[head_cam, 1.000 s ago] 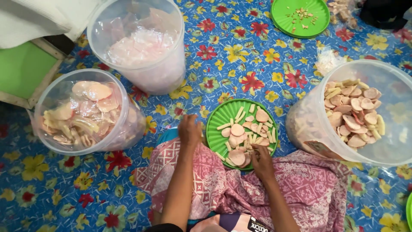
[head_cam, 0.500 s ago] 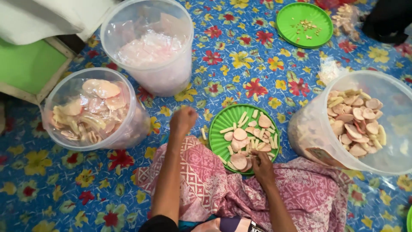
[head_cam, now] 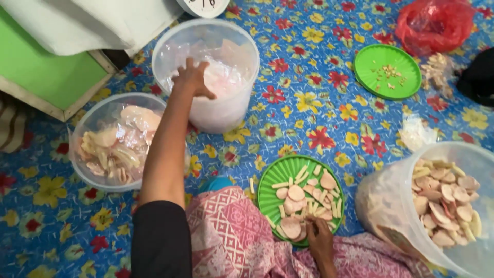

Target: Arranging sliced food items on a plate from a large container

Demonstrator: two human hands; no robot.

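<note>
Green plate (head_cam: 280,175): right hand (head_cam: 320,241) pinching crackers; left hand (head_cam: 193,78) spread over tub (head_cam: 231,110).

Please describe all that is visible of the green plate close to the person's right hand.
The green plate is round and looks like plastic, with fine ridges running across its surface and a raised rim. It lies flat on the flowered floor covering, its near edge against the pink patterned cloth. It holds pale round slices and thin pale sticks, spread loosely. The right hand rests on its near rim, fingers among the pieces. A clear tub of similar slices stands to its right.
</note>
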